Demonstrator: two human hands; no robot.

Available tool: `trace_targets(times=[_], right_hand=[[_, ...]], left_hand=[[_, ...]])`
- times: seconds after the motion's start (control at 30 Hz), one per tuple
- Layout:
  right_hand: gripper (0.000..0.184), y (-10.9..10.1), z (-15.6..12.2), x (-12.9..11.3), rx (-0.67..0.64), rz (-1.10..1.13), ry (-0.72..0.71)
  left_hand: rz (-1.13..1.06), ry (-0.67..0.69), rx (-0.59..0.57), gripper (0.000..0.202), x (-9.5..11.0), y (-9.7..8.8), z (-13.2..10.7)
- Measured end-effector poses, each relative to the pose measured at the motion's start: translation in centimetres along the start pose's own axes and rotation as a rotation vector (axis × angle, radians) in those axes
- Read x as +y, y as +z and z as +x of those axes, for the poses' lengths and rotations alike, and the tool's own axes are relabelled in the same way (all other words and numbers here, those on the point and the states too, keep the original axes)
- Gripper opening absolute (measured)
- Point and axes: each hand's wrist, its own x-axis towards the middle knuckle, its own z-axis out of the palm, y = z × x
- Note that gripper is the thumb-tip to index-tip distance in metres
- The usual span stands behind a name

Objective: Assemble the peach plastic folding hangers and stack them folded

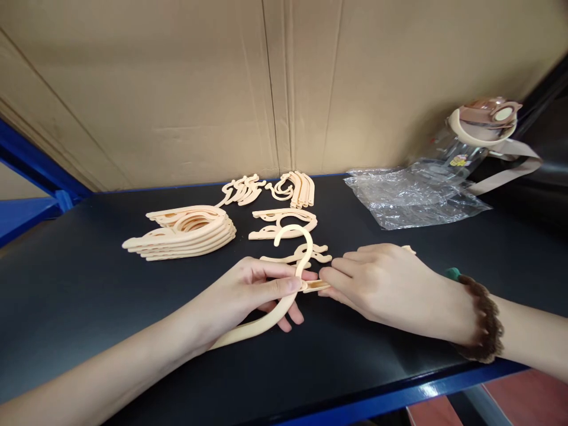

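A cream plastic folding clothes hanger is held between both hands above the black tabletop, its hook curving up and away from me. My left hand pinches it at the joint below the hook, thumb on top, other fingers underneath. One arm of the hanger runs down to the left along my wrist. Closed around the other arm, my right hand hides most of that piece. Just beyond the hands lie loose cream hanger parts, partly covered by the hook.
A stack of folded hangers sits at the left, with another folded hanger at the centre. Hook pieces and hanger arms lie near the cardboard wall. Clear plastic bags and a strapped water bottle are at right.
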Motion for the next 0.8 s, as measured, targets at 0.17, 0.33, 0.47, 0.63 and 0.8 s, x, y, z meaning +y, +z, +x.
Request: trace_targets(times=[0.17,0.33,0.47,0.63,0.8], right_hand=[[0.03,-0.1,0.0,0.0,0.035,0.045,0.016],[0.03,-0.2,0.0,-0.1,-0.045,0.156,0.049],[0.026,-0.5,-0.1,-0.2,-0.111,0.232,0.071],[0.028,-0.9,0.0,-0.2,-0.148,0.29,0.111],[0.042,-1.6,0.4,-0.3,-0.217,0.453,0.189]], left_hand=[[0.023,0.02,0.022,0.02,0.0,0.0,0.1],[0.109,0.031,0.014,0.021,-0.4,-0.2,0.2],[0.166,0.051,0.046,0.022,-0.6,-0.2,0.3],[0.214,0.089,0.046,0.022,-0.6,0.0,0.2],[0.294,0.11,0.021,0.027,-0.6,0.0,0.2]])
